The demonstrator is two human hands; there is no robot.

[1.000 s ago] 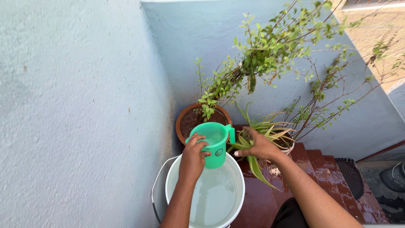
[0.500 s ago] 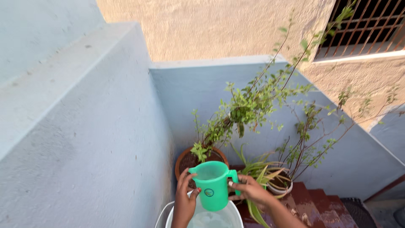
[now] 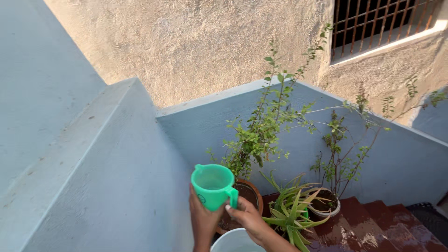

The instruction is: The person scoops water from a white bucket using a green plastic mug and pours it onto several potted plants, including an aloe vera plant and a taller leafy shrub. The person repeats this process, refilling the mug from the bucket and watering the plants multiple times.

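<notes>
The green plastic mug is held upright in both hands, above the rim of a white bucket at the bottom edge of the view. The left hand supports the mug body from below and from its 9 o'clock side, its grip closed around the wall. The right hand has its grip closed on the mug handle, at the 3 o'clock side of the mug. The mug appears to hold water, though the level cannot be read.

Adjacent items:
- A terracotta pot stands at 3 o'clock of the mug, partly behind the right hand, and carries a tall leafy shrub.
- An aloe plant stands at 4 o'clock.
- A small white pot with a thin branching plant stands beyond the aloe, on the red steps.

Risks, as judged from this position:
- The steps look wet. Spilled water would add to a slip hazard.
- Tilting the mug sharply could send water over the pot rim or wash soil out.
- Shrub stems hang close to the mug and could snag on it or bend.
</notes>
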